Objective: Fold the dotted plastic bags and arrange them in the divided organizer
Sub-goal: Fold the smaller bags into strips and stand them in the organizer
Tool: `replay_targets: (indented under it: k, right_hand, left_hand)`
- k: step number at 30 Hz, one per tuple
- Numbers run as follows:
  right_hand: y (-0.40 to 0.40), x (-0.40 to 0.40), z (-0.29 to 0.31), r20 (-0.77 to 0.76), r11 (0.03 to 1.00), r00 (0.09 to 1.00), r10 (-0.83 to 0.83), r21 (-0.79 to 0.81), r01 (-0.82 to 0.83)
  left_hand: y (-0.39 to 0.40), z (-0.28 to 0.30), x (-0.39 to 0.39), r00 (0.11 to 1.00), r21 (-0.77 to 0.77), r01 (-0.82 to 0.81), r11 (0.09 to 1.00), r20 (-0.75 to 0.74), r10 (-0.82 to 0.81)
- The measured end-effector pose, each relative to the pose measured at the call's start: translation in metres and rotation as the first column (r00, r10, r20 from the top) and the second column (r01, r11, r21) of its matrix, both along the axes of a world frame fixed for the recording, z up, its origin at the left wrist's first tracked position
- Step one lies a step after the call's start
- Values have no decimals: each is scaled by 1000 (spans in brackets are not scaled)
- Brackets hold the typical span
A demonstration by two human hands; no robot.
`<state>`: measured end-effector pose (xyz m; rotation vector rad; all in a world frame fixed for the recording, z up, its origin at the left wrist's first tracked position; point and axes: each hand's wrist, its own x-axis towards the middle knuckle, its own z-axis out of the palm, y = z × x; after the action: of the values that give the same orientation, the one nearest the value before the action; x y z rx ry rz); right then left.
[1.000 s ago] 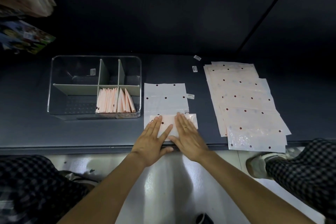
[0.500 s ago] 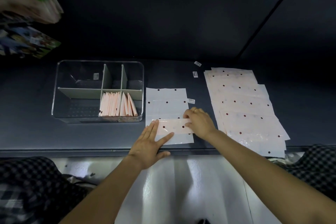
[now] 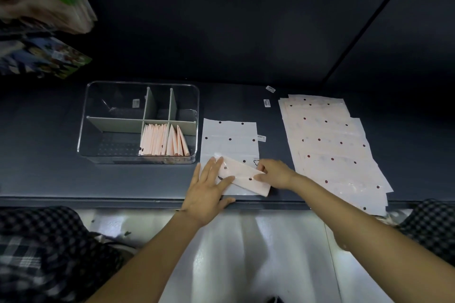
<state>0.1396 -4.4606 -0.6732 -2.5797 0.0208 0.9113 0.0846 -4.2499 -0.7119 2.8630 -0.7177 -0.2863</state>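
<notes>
Left hand (image 3: 206, 192) lies flat, fingers straight, pressing the dotted plastic bag (image 3: 230, 140) at the shelf's (image 3: 49, 174) near edge. Right hand (image 3: 275, 173) pinches its folded pink strip (image 3: 246, 176). Farther left, the clear divided organizer (image 3: 98, 155) holds upright folded bags (image 3: 162, 140); a flat stack (image 3: 330, 145) lies right.

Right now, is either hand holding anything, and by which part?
The right hand pinches the folded strip of the plastic bag at its right end; the left hand only presses it flat.

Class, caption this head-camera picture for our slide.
Left hand presses the dotted plastic bag flat while right hand pinches its folded strip.
</notes>
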Motion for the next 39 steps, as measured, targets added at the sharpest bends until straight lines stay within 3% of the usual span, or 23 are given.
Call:
replay_targets:
  k: [3, 6, 8, 10, 11, 13, 15, 16, 19, 22, 27, 29, 32, 36, 39]
  right_hand:
    - [3, -30, 0, -121, 950, 961, -248, 165, 265]
    - [11, -60, -3, -294, 763, 833, -468, 341, 549]
    - [19, -76, -3, -371, 671, 769, -520, 381, 637]
    - [25, -84, -3, -358, 686, 787, -503, 389, 615]
    - [25, -86, -4, -294, 739, 830, -474, 379, 556]
    - [18, -87, -8, 31, 891, 926, -377, 287, 353]
    - [1, -87, -12, 387, 984, 912, -132, 160, 75]
    - [-7, -85, -15, 470, 990, 882, 29, 107, -89]
    - [-19, -82, -28, 449, 889, 792, 414, -14, -457]
    - [-11, -81, -40, 489, 814, 690, 534, -77, -576]
    - [4, -76, -49, 631, 935, 746, 212, 92, -343]
    - [11, -72, -48, 585, 957, 807, 85, 176, -229]
    - [18, -59, -43, 469, 981, 883, -17, 177, -75]
    - [21, -42, -35, 300, 977, 947, -113, 206, 52]
    - [28, -29, -32, 200, 989, 974, -108, 119, 86]
  left_hand:
    - [-12, 3, -5, 996, -60, 31, 998, 87, -25]
    - [-22, 3, -12, 980, -99, 111, 989, 175, -93]
    - [-23, -2, -17, 966, -138, 139, 981, 236, -104]
    - [-20, -7, -21, 958, -163, 145, 976, 269, -97]
    - [-18, -9, -23, 955, -162, 145, 976, 279, -96]
    - [-12, -11, -26, 949, -161, 135, 978, 304, -81]
    - [-9, -10, -29, 947, -184, 123, 975, 316, -60]
    - [-8, -10, -29, 949, -200, 115, 973, 312, -48]
    - [-8, -9, -31, 954, -259, 85, 962, 300, -3]
    - [-7, -11, -35, 965, -339, 27, 940, 253, 63]
    - [-8, -16, -41, 975, -447, -89, 890, 142, 169]
    - [-8, -15, -40, 969, -472, -139, 870, 118, 218]
    - [-9, -13, -35, 940, -439, -265, 858, 81, 332]
    - [-12, -14, -28, 825, -394, -546, 740, -102, 555]
    - [-16, -12, -22, 741, -319, -670, 670, -245, 625]
